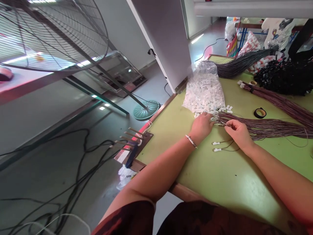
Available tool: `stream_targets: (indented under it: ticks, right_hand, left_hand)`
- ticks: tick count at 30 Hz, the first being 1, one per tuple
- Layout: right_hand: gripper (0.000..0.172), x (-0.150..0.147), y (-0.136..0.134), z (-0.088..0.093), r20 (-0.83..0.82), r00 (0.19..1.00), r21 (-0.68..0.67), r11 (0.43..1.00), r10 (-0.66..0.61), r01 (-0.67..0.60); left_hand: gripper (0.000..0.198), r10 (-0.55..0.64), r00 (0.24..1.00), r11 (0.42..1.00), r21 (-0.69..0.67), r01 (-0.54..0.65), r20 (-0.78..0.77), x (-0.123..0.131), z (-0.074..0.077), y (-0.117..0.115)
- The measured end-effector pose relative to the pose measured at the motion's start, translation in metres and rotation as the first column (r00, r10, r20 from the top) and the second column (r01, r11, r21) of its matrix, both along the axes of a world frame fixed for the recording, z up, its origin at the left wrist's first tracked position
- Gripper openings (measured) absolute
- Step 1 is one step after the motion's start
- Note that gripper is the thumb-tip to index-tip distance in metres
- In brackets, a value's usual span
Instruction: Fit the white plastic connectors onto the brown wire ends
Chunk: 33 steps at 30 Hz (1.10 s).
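left hand [201,125] by the bag [204,93] on the counter [244,178], its grip impossible to tell; right hand [237,132] seems to pinch tips of the wires [274,126], which trail right. likely singling out an end; next calls for a light, steady pinch.

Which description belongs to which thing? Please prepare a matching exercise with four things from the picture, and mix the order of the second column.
Things:
1. Left hand
2. Right hand
3. Bag
4. Black tape

Descriptions:
A. clear, filled with white pieces
B. ring-shaped, lying between two wire bundles
C. pinching at the wire ends, wrist bare
D. in front of the bag, bracelet at its wrist

Right pairs: 1-D, 2-C, 3-A, 4-B
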State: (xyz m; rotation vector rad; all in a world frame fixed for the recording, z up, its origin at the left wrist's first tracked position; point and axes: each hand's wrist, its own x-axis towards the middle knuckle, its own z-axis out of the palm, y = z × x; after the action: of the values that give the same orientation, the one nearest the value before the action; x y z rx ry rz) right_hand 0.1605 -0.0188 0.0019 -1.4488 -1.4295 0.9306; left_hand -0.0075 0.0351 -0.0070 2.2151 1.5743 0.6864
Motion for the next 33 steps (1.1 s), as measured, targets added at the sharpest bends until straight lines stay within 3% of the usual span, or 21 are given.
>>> stream_targets:
  ticks: [4,7,9,12,16,19,27,33]
  right_hand:
    - [0.008,0.000,-0.001,0.001,0.014,1.000,-0.006,1.000,-0.001,0.001]
    - [0.008,0.000,-0.001,0.002,0.003,1.000,-0.013,1.000,-0.003,0.003]
    - [0.008,0.000,-0.001,0.002,-0.014,1.000,-0.023,1.000,-0.004,0.004]
    - [0.008,0.001,-0.001,0.003,-0.032,0.999,-0.034,0.999,0.000,-0.001]
    - [0.007,0.001,-0.003,0.002,0.016,1.000,0.003,1.000,0.023,-0.023]
    - [0.004,0.000,-0.005,0.003,0.089,0.996,0.060,0.998,0.017,-0.023]
    - [0.011,-0.001,-0.006,0.000,0.156,0.988,0.143,0.989,0.008,-0.030]
    - [0.009,0.000,-0.006,-0.004,0.201,0.979,0.163,0.987,-0.026,-0.007]
  left_hand:
    - [0.019,-0.018,0.997,1.000,0.004,0.017,0.070,-0.008,-0.001,0.000]
    - [0.014,0.032,0.960,0.996,-0.084,-0.010,0.277,-0.021,0.002,-0.002]
    - [0.017,0.115,0.883,0.966,-0.257,0.006,0.454,-0.027,0.006,-0.008]
    - [0.024,0.193,0.719,0.865,-0.461,0.196,0.668,-0.027,0.011,-0.020]
    - [0.023,0.316,0.514,0.762,-0.536,0.364,0.798,-0.015,0.014,-0.029]
    - [0.020,0.410,0.443,0.676,-0.591,0.439,0.797,-0.010,0.013,-0.028]
    - [0.024,0.418,0.457,0.633,-0.612,0.473,0.785,-0.013,0.013,-0.029]
    - [0.033,0.262,0.512,0.703,-0.526,0.479,0.818,-0.013,0.010,-0.031]
